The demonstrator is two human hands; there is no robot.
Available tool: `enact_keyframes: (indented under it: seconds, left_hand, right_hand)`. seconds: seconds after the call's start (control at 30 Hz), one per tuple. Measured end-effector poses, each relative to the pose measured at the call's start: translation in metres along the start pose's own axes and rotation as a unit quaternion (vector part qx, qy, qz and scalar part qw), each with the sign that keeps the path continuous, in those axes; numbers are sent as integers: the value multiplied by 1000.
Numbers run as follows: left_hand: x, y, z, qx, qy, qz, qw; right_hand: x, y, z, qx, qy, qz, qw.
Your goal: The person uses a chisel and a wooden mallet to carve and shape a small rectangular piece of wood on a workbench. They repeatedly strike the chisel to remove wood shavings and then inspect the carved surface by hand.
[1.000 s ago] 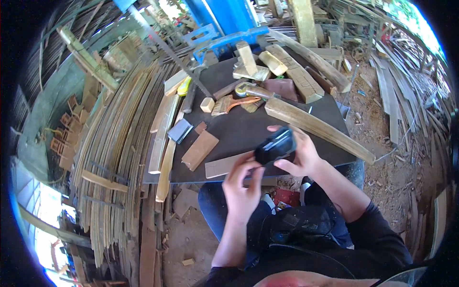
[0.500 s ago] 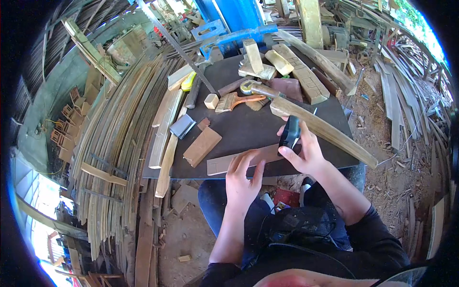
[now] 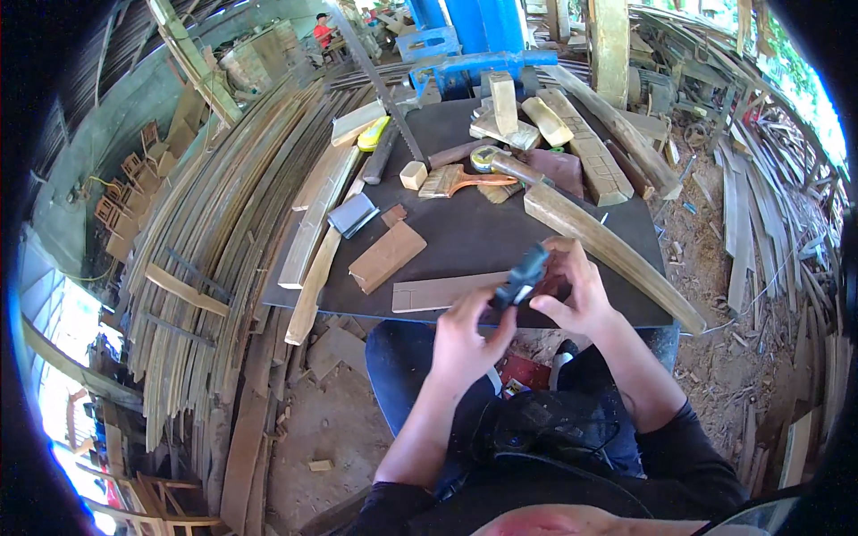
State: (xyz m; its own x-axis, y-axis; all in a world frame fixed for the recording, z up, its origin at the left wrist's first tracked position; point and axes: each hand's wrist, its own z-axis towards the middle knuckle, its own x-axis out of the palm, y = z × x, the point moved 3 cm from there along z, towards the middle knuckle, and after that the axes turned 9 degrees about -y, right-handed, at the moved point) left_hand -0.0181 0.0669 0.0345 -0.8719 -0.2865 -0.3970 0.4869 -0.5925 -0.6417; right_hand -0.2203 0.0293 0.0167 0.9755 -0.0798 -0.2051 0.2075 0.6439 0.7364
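A small, glossy black object (image 3: 527, 268) is held between both hands above the near edge of the dark tabletop (image 3: 465, 223); I cannot make out what it is. My left hand (image 3: 469, 339) pinches its lower end, thumb and fingers bent round it. My right hand (image 3: 576, 295) grips its other side with curled fingers. Below it lies a flat board with pencil lines (image 3: 433, 295). Close by are a brown wooden block (image 3: 387, 256), a long tapered timber (image 3: 617, 259), a paintbrush (image 3: 451, 183) and a small grey folded piece (image 3: 351, 215).
A saw blade (image 3: 393, 116) rises from the tabletop's left part, near a yellow tool (image 3: 373, 134). Several timber offcuts crowd the back, before a blue metal column (image 3: 474, 27). Long planks (image 3: 223, 205) are piled at left, loose boards (image 3: 742, 232) at right. A person in red (image 3: 323, 34) sits far back.
The black object has turned in my hands. My left hand, apart from it half a second ago, now grips it again. My view has shifted, showing more of the background.
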Motion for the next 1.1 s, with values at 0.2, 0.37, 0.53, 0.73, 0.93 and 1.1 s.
enact_keyframes:
  seconds: [0.2, 0.37, 0.53, 0.73, 0.93, 1.1]
  left_hand:
    - [-71, 45, 15, -82, -146, 40, 985]
    - [-121, 82, 34, -109, -195, 147, 964]
    - [-126, 105, 43, -98, -175, 214, 956]
    - [-126, 100, 49, 28, -174, 264, 948]
    - [-127, 101, 59, 50, -156, 268, 949]
    - [-124, 109, 59, 78, -138, 296, 942]
  right_hand:
    - [4, 12, 5, -1, -12, 10, 1000]
    - [7, 13, 6, -16, -16, -23, 999]
    - [6, 12, 7, -29, -26, -50, 998]
    - [7, 11, 7, -20, -29, -50, 998]
    - [7, 11, 6, -20, -29, -57, 998]
    - [7, 11, 6, -14, -26, -66, 997]
